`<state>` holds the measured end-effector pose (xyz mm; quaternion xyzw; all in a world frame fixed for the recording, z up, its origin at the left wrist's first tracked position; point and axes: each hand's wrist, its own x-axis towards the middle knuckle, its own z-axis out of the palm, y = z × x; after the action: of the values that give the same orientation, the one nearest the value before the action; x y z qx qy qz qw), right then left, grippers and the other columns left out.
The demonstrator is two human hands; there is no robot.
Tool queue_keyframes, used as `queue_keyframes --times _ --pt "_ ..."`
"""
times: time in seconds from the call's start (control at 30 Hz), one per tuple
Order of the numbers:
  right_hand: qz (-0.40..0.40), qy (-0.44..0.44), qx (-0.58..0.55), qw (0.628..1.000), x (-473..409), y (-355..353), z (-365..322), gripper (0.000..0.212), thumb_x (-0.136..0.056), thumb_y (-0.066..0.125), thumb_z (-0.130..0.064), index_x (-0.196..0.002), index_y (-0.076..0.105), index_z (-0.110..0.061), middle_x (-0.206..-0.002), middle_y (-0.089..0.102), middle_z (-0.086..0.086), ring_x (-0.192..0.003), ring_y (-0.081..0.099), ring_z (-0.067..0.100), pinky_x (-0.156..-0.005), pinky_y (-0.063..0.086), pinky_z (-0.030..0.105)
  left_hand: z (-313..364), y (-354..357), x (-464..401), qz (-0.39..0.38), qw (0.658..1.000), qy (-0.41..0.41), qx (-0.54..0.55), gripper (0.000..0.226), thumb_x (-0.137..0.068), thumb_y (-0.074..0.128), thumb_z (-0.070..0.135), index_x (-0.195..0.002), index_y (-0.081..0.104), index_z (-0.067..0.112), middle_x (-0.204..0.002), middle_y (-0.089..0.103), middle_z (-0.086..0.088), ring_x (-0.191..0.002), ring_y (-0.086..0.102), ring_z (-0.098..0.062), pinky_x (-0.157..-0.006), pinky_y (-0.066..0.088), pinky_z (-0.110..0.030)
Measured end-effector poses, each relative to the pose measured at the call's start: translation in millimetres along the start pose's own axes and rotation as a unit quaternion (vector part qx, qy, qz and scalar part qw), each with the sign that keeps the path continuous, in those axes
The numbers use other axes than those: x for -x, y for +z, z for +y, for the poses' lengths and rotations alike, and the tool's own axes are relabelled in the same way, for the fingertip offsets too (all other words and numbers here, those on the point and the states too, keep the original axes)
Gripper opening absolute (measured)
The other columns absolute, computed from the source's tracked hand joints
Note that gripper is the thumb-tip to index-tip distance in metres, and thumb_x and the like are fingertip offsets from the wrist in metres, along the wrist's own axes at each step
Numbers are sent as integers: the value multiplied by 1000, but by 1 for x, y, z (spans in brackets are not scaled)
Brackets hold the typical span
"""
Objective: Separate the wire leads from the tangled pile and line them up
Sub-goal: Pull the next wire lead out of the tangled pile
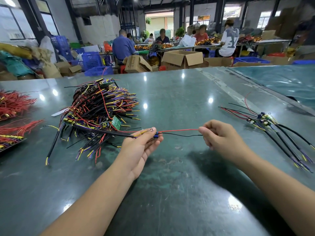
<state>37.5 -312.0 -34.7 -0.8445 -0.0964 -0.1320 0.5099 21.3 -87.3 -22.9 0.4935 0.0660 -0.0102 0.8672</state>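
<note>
A: Head view. Left hand point(143, 147) palm-up above the desk point(179, 184), fingers point(150, 132) curled round the blue component point(155, 135) of one wire lead point(179, 132); yellow ring-ended wire lying across the fingertips. Right hand point(219, 135) pinching the far ends of the red and black strands, fingers pressed together on them.

B: Reason for the two-handed hold?

A: Stretched taut between both hands, just above the desk. Judged purpose: straightening the thin strands and keeping them clear of the rest. Black sleeved tail of the same lead running left from the palm, apparently still touching the edge of the tangled pile point(100, 113).

B: Location of remaining stock?

A: Pile left of centre, well apart from the right hand. Mixed black, red, yellow and purple strands, with small green boards point(116, 123) buried in it. Finished row point(272, 132) on the right side of the desk: a few leads laid side by side, components grouped at the upper end, black tails fanned toward the near edge. Placement likely chosen for a short reach from the right hand.

B: Progress?

A: Early. Only a few laid out; bulk of pile untouched.

B: Next requirement, and risk?

A: Probably a full pull-out of the tail, then transfer rightward beside the row, same orientation. Risk: tail snagging neighbouring strands and dragging them along; thin strands slipping from the pinch.

B: Other items?

A: Red wire bundles point(15, 103) at the far left edge. Seated workers and cardboard boxes point(183, 58) beyond the desk.
</note>
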Motion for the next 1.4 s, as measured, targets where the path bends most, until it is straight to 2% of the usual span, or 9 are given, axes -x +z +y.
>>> queue_keyframes --times 0.13,0.33,0.47,0.57,0.73,0.83,1.0,1.13,1.4 --pt "111 -71 124 983 2 3 -2 18 -92 60 -25 -77 57 -16 -47 43 -8 -50 40 12 -53 33 28 -1 3 2 -10 999 28 -34 6 -87 60 0 -83 64 1 -69 71 -12 -62 70 -17 -58 57 -18" --pt "250 -330 352 839 1 -3 -5 16 -90 62 -16 -77 63 -7 -53 56 1 -47 52 28 -61 37 35 -5 8 7 -4 999 43 30 6 -87 58 -3 -84 63 -1 -72 71 -14 -65 71 -20 -55 55 -18" --pt "170 -114 48 978 2 2 -6 10 -89 65 -20 -80 62 -18 -59 52 -1 -54 46 17 -54 35 27 -9 9 8 -5 998 30 48 7 -88 57 -1 -84 63 0 -72 71 -13 -66 71 -19 -56 54 -17" --pt "41 44 -357 932 1 10 -17 28 -77 66 -38 -99 57 -23 -78 53 -3 -63 51 6 -63 43 22 -8 13 9 10 995 21 102 8 -87 59 1 -81 65 1 -74 71 -12 -68 72 -18 -57 54 -17" --pt "-151 60 -117 980 16 27 -23 88 -57 51 -79 -133 32 -40 -112 45 -20 -96 50 -8 -88 34 11 -11 18 15 -13 991 1 135 11 -73 65 8 -64 73 5 -73 71 -10 -69 72 -17 -57 55 -17" --pt "-149 11 -90 985 16 35 -31 64 -65 39 -73 -124 41 -49 -120 43 -22 -108 42 -19 -86 28 -2 -18 21 19 -50 994 -20 96 10 -68 66 12 -71 71 4 -77 72 -14 -69 72 -17 -56 55 -18" --pt "-60 -64 -92 992 10 31 -32 31 -92 30 -54 -111 53 -61 -77 45 -9 -77 49 0 -81 37 8 -21 23 19 -56 995 -26 80 21 -68 66 12 -84 65 0 -77 72 -16 -68 72 -18 -55 55 -18" --pt "3 -13 -245 969 8 28 -26 30 -101 36 -35 -109 65 -39 -76 42 -1 -65 43 11 -75 40 28 -18 21 15 -42 996 -16 78 20 -70 66 12 -85 65 0 -78 72 -17 -69 72 -18 -55 55 -17" --pt "22 -5 -280 960 12 32 -27 33 -95 43 -33 -101 73 -20 -69 56 -6 -55 45 9 -62 42 16 -14 18 12 -15 996 -9 86 11 -77 64 7 -85 65 -1 -77 72 -16 -68 72 -19 -55 55 -18"
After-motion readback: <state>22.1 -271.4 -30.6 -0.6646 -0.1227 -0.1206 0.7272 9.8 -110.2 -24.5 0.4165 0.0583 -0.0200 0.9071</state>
